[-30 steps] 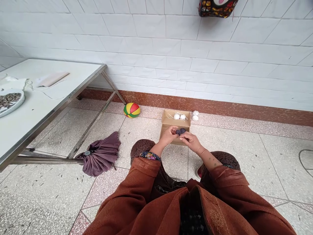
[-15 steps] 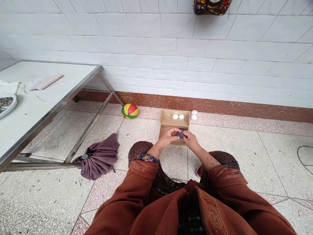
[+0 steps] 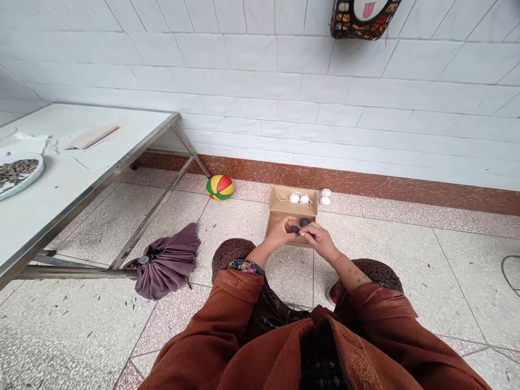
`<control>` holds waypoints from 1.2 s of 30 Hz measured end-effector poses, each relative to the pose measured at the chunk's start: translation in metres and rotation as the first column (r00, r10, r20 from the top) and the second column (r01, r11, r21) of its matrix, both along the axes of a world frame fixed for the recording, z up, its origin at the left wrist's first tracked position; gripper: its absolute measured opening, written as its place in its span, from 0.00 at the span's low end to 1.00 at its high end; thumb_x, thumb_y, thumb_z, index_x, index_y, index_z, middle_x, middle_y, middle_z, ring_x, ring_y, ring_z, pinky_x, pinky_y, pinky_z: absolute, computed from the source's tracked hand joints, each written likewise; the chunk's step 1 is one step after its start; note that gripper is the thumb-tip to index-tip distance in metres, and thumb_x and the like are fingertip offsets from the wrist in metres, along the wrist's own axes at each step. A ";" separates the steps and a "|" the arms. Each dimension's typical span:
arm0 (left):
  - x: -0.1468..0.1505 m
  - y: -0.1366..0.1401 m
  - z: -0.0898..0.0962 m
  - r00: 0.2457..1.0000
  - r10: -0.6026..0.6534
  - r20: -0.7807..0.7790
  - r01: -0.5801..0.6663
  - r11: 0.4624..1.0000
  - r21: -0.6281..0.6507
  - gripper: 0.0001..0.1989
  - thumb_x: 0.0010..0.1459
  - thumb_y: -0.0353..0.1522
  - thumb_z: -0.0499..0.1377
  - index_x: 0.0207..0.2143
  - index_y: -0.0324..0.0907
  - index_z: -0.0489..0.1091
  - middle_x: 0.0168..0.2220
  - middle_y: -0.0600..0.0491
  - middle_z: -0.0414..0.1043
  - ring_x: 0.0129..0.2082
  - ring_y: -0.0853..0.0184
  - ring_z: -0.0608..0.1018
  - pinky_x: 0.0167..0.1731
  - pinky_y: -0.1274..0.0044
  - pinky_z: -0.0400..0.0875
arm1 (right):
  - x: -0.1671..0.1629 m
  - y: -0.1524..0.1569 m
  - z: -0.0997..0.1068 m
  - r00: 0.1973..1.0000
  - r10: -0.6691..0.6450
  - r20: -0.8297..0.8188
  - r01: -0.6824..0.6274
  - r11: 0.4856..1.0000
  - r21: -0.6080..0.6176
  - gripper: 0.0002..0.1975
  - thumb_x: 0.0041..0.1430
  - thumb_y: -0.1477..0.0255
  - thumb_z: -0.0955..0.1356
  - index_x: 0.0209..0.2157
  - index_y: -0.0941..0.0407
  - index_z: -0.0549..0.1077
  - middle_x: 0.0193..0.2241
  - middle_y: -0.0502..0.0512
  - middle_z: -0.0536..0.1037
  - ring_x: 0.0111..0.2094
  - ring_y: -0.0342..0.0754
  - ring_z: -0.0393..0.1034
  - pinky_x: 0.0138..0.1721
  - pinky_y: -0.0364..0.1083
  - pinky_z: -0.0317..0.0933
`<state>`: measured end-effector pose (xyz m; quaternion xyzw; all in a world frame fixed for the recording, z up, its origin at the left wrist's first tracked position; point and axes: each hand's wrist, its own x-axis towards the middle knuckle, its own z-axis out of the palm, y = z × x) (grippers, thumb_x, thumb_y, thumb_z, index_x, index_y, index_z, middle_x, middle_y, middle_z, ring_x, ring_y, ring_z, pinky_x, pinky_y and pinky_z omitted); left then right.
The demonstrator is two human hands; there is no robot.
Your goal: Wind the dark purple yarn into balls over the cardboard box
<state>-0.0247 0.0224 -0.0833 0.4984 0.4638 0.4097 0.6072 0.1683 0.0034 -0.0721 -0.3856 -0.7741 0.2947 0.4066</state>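
Observation:
My left hand (image 3: 283, 231) is closed around a small dark purple ball of yarn (image 3: 295, 229). The fingers of my right hand (image 3: 320, 241) are pinched together at that ball's right side; what they grip, perhaps a thread end, is too small to make out. Both hands are over an open cardboard box (image 3: 273, 216) on the floor between my feet and the wall. A second dark yarn ball (image 3: 304, 222) shows just beyond my fingers, within the box. In the raised lid part lie two white string balls (image 3: 299, 199) with loose ends.
Two more white balls (image 3: 325, 197) sit right of the box. A colourful ball (image 3: 220, 187) rests by the wall. On the left are a folded purple umbrella (image 3: 166, 262) and a metal-framed table (image 3: 134, 127) bearing a tray (image 3: 40, 169). A basket (image 3: 361, 24) hangs on the wall.
My right hand has shifted slightly right and turned, its fingers now at the ball's side. The second dark ball shows more clearly. The view has tilted up a little.

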 end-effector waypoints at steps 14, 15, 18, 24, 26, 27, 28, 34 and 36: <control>-0.005 -0.008 0.011 0.927 -0.270 0.260 0.294 0.954 -0.054 0.38 0.40 0.31 0.75 0.55 0.40 0.68 0.36 0.54 0.74 0.34 0.70 0.75 0.40 0.75 0.66 | -0.006 0.005 -0.022 0.988 -0.149 0.034 0.152 0.968 -0.200 0.12 0.65 0.65 0.63 0.31 0.53 0.73 0.28 0.52 0.75 0.31 0.49 0.70 0.35 0.46 0.66; -0.004 -0.007 0.011 0.935 -0.245 0.257 0.270 0.960 -0.068 0.35 0.40 0.31 0.75 0.52 0.39 0.70 0.36 0.54 0.74 0.34 0.70 0.75 0.40 0.75 0.66 | -0.005 0.006 -0.024 0.988 -0.145 0.046 0.151 0.969 -0.195 0.11 0.65 0.66 0.63 0.31 0.53 0.73 0.29 0.52 0.76 0.32 0.49 0.71 0.36 0.47 0.66; -0.004 -0.006 0.009 0.959 -0.158 0.233 0.187 0.977 -0.107 0.26 0.39 0.31 0.74 0.43 0.37 0.74 0.35 0.53 0.75 0.35 0.70 0.75 0.43 0.74 0.66 | -0.003 0.006 -0.029 0.989 -0.108 0.099 0.123 0.980 -0.157 0.10 0.64 0.68 0.62 0.33 0.52 0.73 0.31 0.53 0.76 0.35 0.51 0.72 0.39 0.48 0.67; -0.003 -0.008 0.011 0.981 -0.008 0.192 0.032 0.992 -0.119 0.19 0.42 0.30 0.71 0.40 0.38 0.76 0.34 0.53 0.76 0.35 0.69 0.74 0.44 0.74 0.66 | -0.001 -0.003 -0.026 0.980 -0.041 0.197 0.061 0.994 -0.095 0.11 0.66 0.66 0.63 0.30 0.52 0.72 0.28 0.53 0.74 0.33 0.51 0.72 0.37 0.47 0.67; -0.003 -0.010 0.011 0.985 0.031 0.168 -0.011 0.993 -0.121 0.18 0.42 0.30 0.70 0.39 0.38 0.76 0.35 0.53 0.76 0.36 0.70 0.74 0.44 0.75 0.66 | -0.004 -0.008 -0.024 0.983 -0.024 0.183 0.039 0.996 -0.077 0.12 0.67 0.66 0.63 0.32 0.52 0.74 0.30 0.54 0.75 0.34 0.51 0.72 0.38 0.48 0.68; -0.002 -0.011 0.010 0.987 0.050 0.152 -0.032 0.992 -0.121 0.17 0.42 0.29 0.69 0.38 0.38 0.76 0.35 0.53 0.76 0.36 0.70 0.74 0.44 0.75 0.65 | -0.005 -0.010 -0.023 0.985 -0.011 0.172 0.023 0.998 -0.065 0.12 0.68 0.65 0.63 0.34 0.52 0.75 0.31 0.54 0.75 0.35 0.51 0.73 0.39 0.48 0.68; -0.002 -0.012 0.010 0.989 0.060 0.137 -0.044 0.992 -0.120 0.16 0.41 0.28 0.70 0.36 0.38 0.75 0.35 0.53 0.76 0.36 0.70 0.74 0.44 0.75 0.65 | -0.006 -0.013 -0.023 0.986 0.007 0.164 0.001 0.999 -0.052 0.12 0.68 0.65 0.63 0.35 0.52 0.76 0.32 0.55 0.76 0.35 0.51 0.74 0.39 0.48 0.68; -0.010 -0.020 0.013 0.994 -0.034 0.106 0.051 0.986 -0.160 0.20 0.36 0.25 0.72 0.35 0.36 0.75 0.31 0.54 0.76 0.31 0.70 0.74 0.39 0.75 0.65 | -0.012 -0.022 -0.012 0.971 0.107 0.214 -0.111 0.994 0.009 0.13 0.70 0.64 0.63 0.37 0.52 0.78 0.31 0.54 0.75 0.33 0.49 0.73 0.36 0.45 0.68; -0.014 -0.022 0.015 0.992 -0.057 0.113 0.076 0.982 -0.171 0.26 0.34 0.24 0.72 0.41 0.37 0.75 0.31 0.56 0.75 0.31 0.71 0.74 0.39 0.76 0.65 | -0.013 -0.022 -0.008 0.968 0.104 0.228 -0.116 0.993 0.038 0.13 0.70 0.63 0.64 0.37 0.52 0.78 0.31 0.55 0.74 0.34 0.49 0.73 0.37 0.45 0.68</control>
